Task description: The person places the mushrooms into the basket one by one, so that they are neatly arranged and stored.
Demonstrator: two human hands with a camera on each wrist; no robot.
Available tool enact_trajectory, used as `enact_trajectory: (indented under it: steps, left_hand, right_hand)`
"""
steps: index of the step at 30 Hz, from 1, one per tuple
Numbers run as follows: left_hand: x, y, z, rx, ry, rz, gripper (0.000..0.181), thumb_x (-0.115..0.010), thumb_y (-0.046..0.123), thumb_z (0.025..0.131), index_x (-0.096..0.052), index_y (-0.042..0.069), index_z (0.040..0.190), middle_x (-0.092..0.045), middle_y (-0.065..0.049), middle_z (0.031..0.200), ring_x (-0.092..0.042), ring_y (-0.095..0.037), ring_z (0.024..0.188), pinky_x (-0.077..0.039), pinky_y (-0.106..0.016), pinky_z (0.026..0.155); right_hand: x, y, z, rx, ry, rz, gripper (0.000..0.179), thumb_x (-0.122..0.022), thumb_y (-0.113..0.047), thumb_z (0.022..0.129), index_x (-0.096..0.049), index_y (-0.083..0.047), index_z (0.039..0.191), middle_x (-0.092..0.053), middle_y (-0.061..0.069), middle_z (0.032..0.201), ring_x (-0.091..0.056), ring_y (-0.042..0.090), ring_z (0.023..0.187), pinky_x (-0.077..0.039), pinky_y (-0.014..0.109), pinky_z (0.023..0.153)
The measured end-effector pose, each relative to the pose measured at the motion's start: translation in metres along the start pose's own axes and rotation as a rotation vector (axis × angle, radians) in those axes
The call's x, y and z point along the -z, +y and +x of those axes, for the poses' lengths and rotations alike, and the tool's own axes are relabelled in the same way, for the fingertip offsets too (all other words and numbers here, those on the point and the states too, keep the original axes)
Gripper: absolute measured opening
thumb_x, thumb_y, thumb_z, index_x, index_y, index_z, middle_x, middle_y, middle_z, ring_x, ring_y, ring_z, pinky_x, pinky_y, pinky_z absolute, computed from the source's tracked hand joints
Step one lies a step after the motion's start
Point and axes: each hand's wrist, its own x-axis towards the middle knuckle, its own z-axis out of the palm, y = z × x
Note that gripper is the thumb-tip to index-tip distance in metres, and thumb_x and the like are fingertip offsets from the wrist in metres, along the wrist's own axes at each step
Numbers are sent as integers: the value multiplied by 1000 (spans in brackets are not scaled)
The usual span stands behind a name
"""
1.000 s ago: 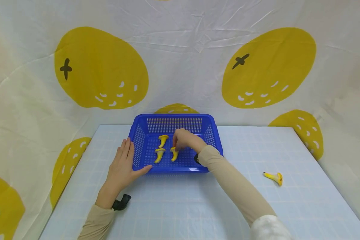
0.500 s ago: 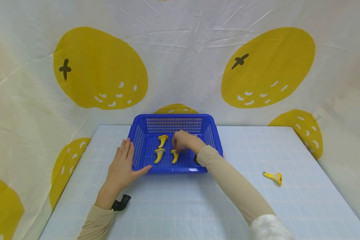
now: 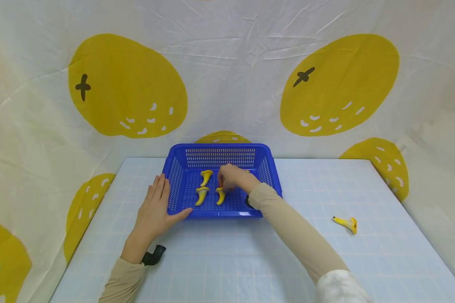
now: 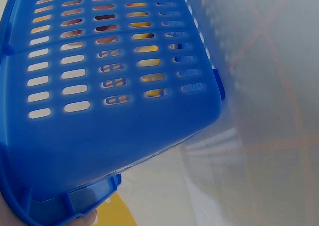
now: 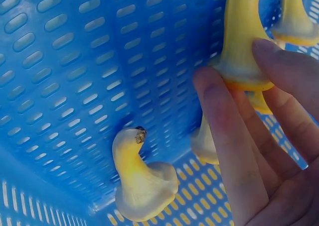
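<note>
A blue perforated plastic basket point(image 3: 221, 214) stands at the back of the table. My left hand point(image 3: 153, 210) rests on its left rim, fingers straight and thumb along the front corner. Inside the basket, my right hand point(image 3: 233, 176) pinches a yellow chanterelle-like mushroom point(image 5: 241, 42) between thumb and fingers near its cap, stem toward me. Left of it lie two similar mushrooms, a rear one point(image 3: 205, 177) and a front one point(image 3: 202, 196). In the right wrist view another mushroom point(image 5: 144, 186) with a dark stem tip lies in the basket, and one more point(image 5: 205, 144) is partly behind my fingers.
A single yellow mushroom point(image 3: 346, 225) lies on the table to the right, outside the basket. The pale checked tabletop point(image 3: 220, 269) stretches in front. A white cloth point(image 3: 242, 97) with yellow fruit prints hangs behind and at the sides.
My right hand has shifted very slightly toward me with the pinched mushroom since the first frame. A bit of yellow now shows past its wrist. The left hand and basket have stayed put.
</note>
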Motion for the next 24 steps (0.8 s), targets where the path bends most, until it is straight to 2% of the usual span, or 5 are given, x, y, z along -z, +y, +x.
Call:
enact_trajectory:
  steps: [12,19,24]
  left_hand:
    - [0,-1,0,6,-4,-3,119,-61,72,83,-13,-12,153,-4,-27,162,0,-39,151,-2,-47,122]
    - [1,-1,0,3,-3,3,118,-61,71,84,-13,-13,153,-5,-28,162,0,-39,151,-2,-47,122]
    - [1,-1,1,1,1,2,118,-62,70,83,-14,-13,152,-6,-29,162,-2,-41,150,-3,-47,122]
  right_hand:
    - [0,-1,-2,-15,4,-6,10,-83,-9,80,-73,-10,83,-67,1,82,-63,17,68,-54,26,60]
    - [1,-1,-2,-41,-8,23,17,-85,-10,78,-74,-9,91,-66,1,85,-61,16,70,-54,26,61]
    - [2,1,-3,-65,-1,32,17,-87,-15,76,-74,-12,87,-67,1,86,-62,17,74,-54,28,64]
